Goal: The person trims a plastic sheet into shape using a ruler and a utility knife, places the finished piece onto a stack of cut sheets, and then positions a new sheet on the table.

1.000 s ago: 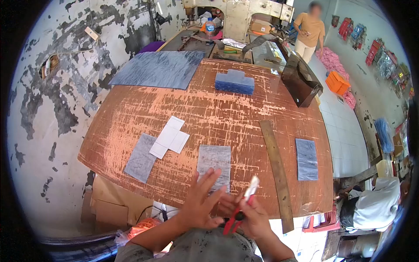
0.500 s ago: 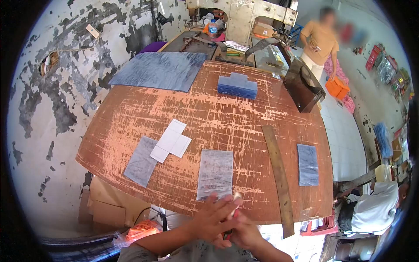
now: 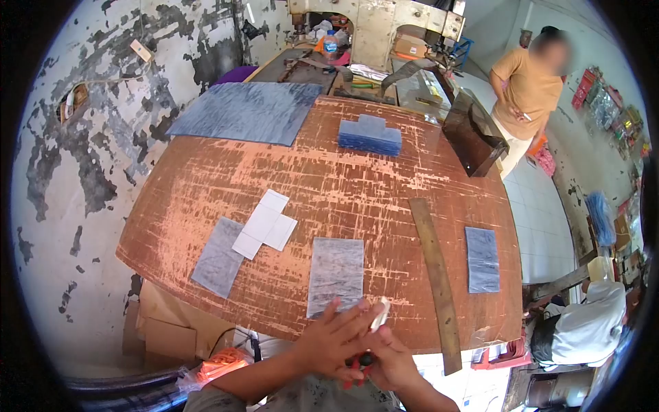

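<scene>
Near the table's front edge, my right hand (image 3: 391, 360) is closed around a red-and-black tool with a pale tip (image 3: 379, 316); its exact kind is hidden by the fingers. My left hand (image 3: 333, 347) lies against the right one, fingers stretched out and apart across the tool. Just beyond the left fingertips lies a grey marbled rectangular sheet (image 3: 336, 275). Left of it, a white cross-shaped template (image 3: 264, 223) with drawn lines overlaps another grey sheet (image 3: 218, 257). A long worn ruler-like strip (image 3: 437, 288) lies to the right, with a smaller blue-grey sheet (image 3: 482, 259) beyond it.
On the scratched brown table (image 3: 357, 185) are a large marbled sheet (image 3: 247, 113) and a stack of cut pieces (image 3: 371, 136). A dark translucent box (image 3: 475, 134) stands at the right edge, before a large machine (image 3: 374, 31). One person (image 3: 528, 89) stands behind; another (image 3: 587, 323) sits at right.
The hands have turned the tool slightly, so its pale tip and black part show more. The standing person has shifted right and nearer. The view has moved slightly.
</scene>
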Demonstrator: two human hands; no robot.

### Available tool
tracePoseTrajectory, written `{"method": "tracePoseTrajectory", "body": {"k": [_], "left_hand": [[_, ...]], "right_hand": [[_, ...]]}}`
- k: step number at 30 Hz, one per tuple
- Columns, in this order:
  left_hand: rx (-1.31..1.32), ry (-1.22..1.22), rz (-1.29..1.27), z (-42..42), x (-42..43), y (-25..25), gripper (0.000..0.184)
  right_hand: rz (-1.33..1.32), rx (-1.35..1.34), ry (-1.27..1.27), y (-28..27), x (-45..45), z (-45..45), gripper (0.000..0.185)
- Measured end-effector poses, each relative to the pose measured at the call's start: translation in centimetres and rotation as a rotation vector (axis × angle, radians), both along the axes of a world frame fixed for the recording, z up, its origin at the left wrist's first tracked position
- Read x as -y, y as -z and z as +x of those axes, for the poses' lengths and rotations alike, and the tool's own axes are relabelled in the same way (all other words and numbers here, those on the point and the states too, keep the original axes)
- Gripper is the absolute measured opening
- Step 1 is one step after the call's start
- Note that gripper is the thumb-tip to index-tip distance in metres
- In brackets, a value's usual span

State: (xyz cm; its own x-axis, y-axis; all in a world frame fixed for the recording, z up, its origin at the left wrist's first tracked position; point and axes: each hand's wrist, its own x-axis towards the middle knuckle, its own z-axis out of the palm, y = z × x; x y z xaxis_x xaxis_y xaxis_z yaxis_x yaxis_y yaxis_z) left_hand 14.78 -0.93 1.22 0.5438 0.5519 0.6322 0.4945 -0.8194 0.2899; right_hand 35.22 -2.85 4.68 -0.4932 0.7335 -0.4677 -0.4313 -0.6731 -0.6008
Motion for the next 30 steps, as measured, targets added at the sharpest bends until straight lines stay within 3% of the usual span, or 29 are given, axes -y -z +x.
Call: {"method": "tracePoseTrajectory", "body": {"k": [2,4,7,8,9,10,12,15,17,19,22,25,30], "left_hand": [[-0.031,-0.005,-0.115,-0.8,-0.4,1.1,0.095],[0.199,-0.142,-0.155,-1.6,-0.7,1.9,0.089],[0.402,-0.175,-0.073,-0.7,-0.3,0.4,0.087],[0.469,-0.186,-0.044,-0.4,-0.2,-0.2,0.086],[0.312,-0.077,-0.031,-0.3,-0.2,-0.6,0.087],[0.154,0.031,-0.019,-0.2,-0.1,-0.8,0.089],[0.102,0.012,-0.096,-0.4,-0.9,-0.5,0.089],[0.076,-0.064,-0.204,-2.3,-1.9,0.6,0.09],[0.096,-0.173,-0.282,-4.4,-2.3,-0.1,0.087],[0.076,-0.244,-0.348,-6.2,-2.5,-1.7,0.084],[0.003,-0.385,-0.395,-7.5,-2.9,-2.6,0.076],[-0.149,-0.371,-0.441,-7.5,-3.1,-2.5,0.073],[-0.239,-0.341,-0.511,-6.4,-3.4,-2.3,0.072]], "right_hand": [[-0.011,0.037,0.015,-1.2,-1.1,1.2,0.028],[0.113,-0.352,0.042,-1.9,-2.1,2.3,0.026],[0.191,-0.199,0.095,-0.4,-1.8,1.1,0.02],[0.098,-0.209,0.058,-0.2,-1.2,0.6,0.021],[0.097,-0.209,0.057,0.3,-0.4,0.3,0.021],[0.059,-0.027,-0.007,0.7,0.5,0.1,0.021],[0.025,0.153,-0.076,0.8,0.5,0.1,0.021],[0.041,-0.241,0.086,-0.2,-1.1,1.9,0.021],[0.11,-0.19,0.193,-0.1,-1.6,4.2,0.023],[0.34,-0.002,0.371,-1.2,-2.0,4.0,0.023],[0.352,-0.001,0.401,-0.5,-2.0,5.0,0.023],[0.383,0.199,0.238,-0.4,-1.4,4.6,0.024],[0.356,0.244,0.104,-0.6,-0.9,4.1,0.025]]}}
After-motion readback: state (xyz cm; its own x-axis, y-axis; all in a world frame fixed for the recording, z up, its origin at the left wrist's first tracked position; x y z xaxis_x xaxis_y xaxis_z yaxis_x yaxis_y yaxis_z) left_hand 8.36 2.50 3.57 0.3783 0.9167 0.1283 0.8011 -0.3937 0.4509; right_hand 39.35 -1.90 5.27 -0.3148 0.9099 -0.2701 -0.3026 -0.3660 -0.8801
